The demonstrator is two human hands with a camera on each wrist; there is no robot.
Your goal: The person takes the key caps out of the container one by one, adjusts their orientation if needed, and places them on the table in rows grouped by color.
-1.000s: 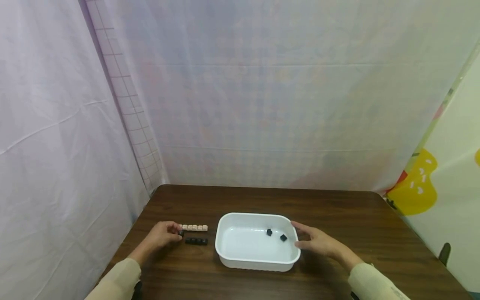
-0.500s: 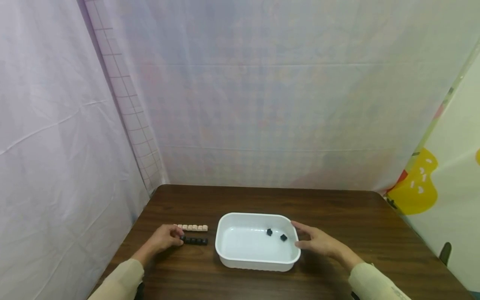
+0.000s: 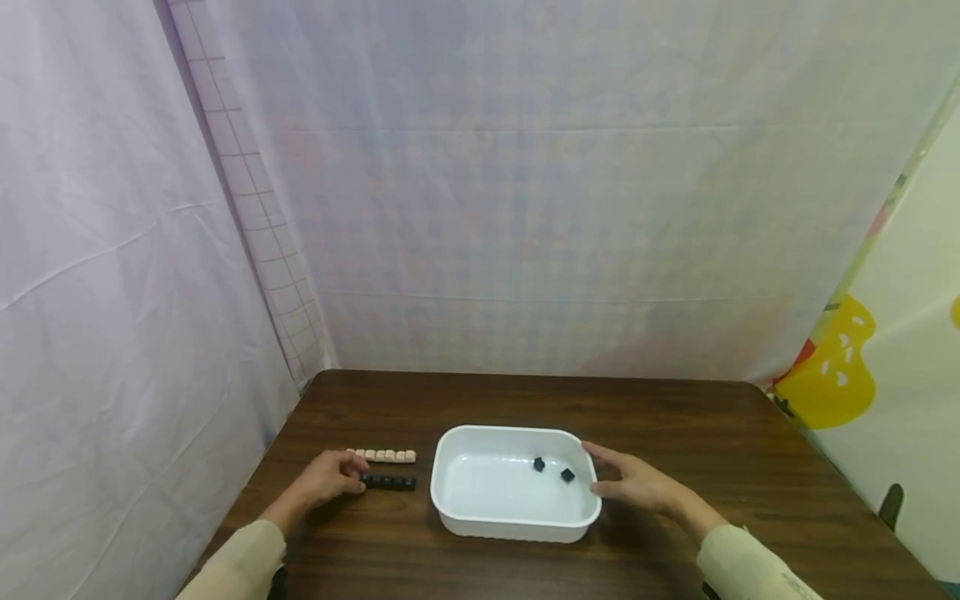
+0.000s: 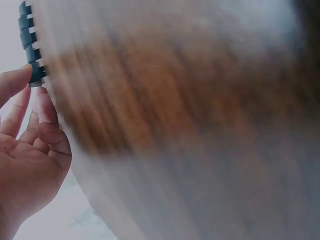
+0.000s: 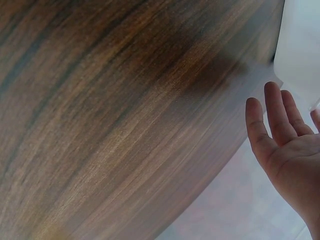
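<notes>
At the left end of a row of black keycaps [image 3: 393, 482], my left hand [image 3: 324, 478] pinches the end keycap [image 4: 36, 73] between thumb and fingers. That keycap stands in line with the others, as the left wrist view shows. Behind it runs a row of cream keycaps [image 3: 386, 456], its left end close to my fingers. My right hand [image 3: 636, 483] rests with extended fingers at the right end of a white tub [image 3: 513, 531], touching its rim. Two black keycaps, one upright-looking [image 3: 539, 464] and one tilted [image 3: 567, 475], lie inside the tub's right half.
The dark wooden table [image 3: 675, 417] carries everything. White curtains [image 3: 525, 208] hang behind it and on the left. At the right a cloth with a yellow print [image 3: 828, 375] hangs beside the table's edge.
My left hand has brought a black keycap slightly right and nearer to the black row's left end, where it now sits in line. The right hand and tub have stayed put.
</notes>
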